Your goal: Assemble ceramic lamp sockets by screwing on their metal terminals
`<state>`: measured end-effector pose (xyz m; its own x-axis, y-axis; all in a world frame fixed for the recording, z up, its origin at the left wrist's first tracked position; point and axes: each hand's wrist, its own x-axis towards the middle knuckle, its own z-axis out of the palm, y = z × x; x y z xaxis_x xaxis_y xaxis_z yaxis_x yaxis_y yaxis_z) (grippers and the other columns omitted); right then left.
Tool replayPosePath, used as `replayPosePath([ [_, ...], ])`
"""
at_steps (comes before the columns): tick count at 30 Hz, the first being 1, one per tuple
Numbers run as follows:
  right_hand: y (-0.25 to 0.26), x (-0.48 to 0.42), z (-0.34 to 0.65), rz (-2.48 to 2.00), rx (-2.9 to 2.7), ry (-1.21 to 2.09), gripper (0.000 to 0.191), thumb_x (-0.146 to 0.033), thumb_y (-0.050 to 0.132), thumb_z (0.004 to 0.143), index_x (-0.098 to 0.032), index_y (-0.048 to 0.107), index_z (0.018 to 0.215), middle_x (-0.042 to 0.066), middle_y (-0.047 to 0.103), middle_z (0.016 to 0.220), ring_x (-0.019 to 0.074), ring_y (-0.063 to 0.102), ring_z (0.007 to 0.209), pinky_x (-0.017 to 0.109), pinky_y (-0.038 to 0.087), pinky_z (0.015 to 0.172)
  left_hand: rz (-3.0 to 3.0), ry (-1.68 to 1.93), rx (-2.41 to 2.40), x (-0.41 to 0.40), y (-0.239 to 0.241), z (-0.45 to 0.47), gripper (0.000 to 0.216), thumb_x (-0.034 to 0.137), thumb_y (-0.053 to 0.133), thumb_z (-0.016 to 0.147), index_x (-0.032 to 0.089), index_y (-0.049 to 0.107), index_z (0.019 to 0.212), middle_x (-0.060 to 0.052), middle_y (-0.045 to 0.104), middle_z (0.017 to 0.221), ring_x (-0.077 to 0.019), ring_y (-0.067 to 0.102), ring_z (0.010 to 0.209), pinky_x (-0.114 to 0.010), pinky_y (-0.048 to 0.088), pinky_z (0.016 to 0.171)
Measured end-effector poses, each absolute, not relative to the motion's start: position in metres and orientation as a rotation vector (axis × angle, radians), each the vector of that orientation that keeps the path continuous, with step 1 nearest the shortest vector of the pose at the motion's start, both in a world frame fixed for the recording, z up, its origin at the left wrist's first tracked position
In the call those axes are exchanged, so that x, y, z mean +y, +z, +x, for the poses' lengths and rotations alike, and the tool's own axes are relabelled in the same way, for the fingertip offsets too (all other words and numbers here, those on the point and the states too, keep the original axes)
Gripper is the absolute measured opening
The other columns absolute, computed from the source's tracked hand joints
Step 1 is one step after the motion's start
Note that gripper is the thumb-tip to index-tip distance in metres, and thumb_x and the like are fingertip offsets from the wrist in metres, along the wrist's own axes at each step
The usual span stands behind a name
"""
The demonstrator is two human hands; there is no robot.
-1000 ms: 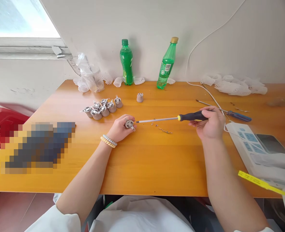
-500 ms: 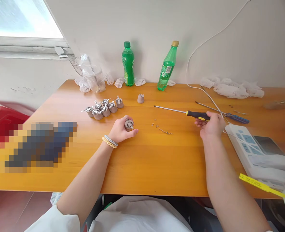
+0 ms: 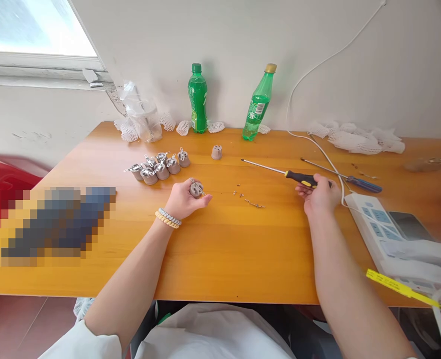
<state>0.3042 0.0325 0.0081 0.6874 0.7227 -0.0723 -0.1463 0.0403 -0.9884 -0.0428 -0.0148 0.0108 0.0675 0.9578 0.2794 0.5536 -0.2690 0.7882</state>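
Observation:
My left hand point(image 3: 185, 199) rests on the wooden table point(image 3: 220, 249) with its fingers closed around a small grey socket part with a metal clip point(image 3: 195, 188). My right hand point(image 3: 318, 194) grips the black-and-yellow handle of a screwdriver point(image 3: 280, 172), whose shaft lies low over the table and points left and away. Tiny screws and a metal strip point(image 3: 247, 198) lie between the two hands. A cluster of several similar grey parts point(image 3: 158, 167) sits to the left of my left hand, and one single part point(image 3: 216, 152) stands farther back.
Two green bottles point(image 3: 198, 97) point(image 3: 256, 102) stand at the wall. A blue-handled screwdriver point(image 3: 349, 177), a white power strip point(image 3: 377, 224) with its cable and a phone lie right. White foam netting point(image 3: 358, 138) and a plastic bag point(image 3: 140, 114) are at the back. A red object point(image 3: 3, 184) is at far left.
My right hand drew the screwdriver away from the part in my left hand, rightward and back, and lowered it toward the table. My left hand turned the part slightly.

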Motion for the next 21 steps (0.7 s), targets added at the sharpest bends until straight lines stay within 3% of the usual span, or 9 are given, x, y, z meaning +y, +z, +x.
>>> replayPosePath([
  [8,0.003,0.034,0.294,-1.350,-0.599,0.760,0.022,-0.028,0.060,0.071,-0.022,0.041,0.082,-0.004,0.062,0.054,0.0162,0.063,0.043,0.019,0.044,0.033,1.926,1.166,1.409,-0.019,0.013,-0.042,0.035,0.043,0.071,0.059,0.019,0.050,0.072,0.004,0.052,0.053,-0.0091,0.044,0.047,-0.024,0.040,0.049],
  [13,0.003,0.031,0.293,-1.316,-0.670,0.825,0.032,-0.028,0.070,0.064,-0.022,0.044,0.082,-0.003,0.064,0.059,0.0170,0.066,0.047,0.019,0.043,0.035,1.895,1.078,1.363,-0.019,0.011,-0.039,0.047,0.038,0.074,0.054,0.021,0.040,0.081,0.004,0.055,0.065,-0.0087,0.044,0.049,-0.024,0.040,0.050],
  [17,0.005,0.025,0.297,-1.346,-0.879,0.854,0.039,-0.026,0.079,0.055,-0.020,0.049,0.078,0.000,0.066,0.065,0.0166,0.066,0.051,0.018,0.039,0.037,1.860,1.042,1.407,-0.016,0.005,-0.039,0.042,0.025,0.064,0.063,0.023,0.033,0.090,0.002,0.058,0.076,-0.0109,0.051,0.056,-0.026,0.043,0.056],
  [21,0.010,0.019,0.302,-1.593,-1.165,0.671,0.040,-0.031,0.082,0.052,-0.020,0.059,0.083,-0.002,0.062,0.063,0.0102,0.056,0.048,0.019,0.035,0.040,1.896,1.041,1.474,-0.012,-0.001,-0.039,0.034,0.021,0.059,0.069,0.022,0.035,0.093,0.000,0.059,0.082,-0.0132,0.055,0.065,-0.029,0.047,0.064],
])
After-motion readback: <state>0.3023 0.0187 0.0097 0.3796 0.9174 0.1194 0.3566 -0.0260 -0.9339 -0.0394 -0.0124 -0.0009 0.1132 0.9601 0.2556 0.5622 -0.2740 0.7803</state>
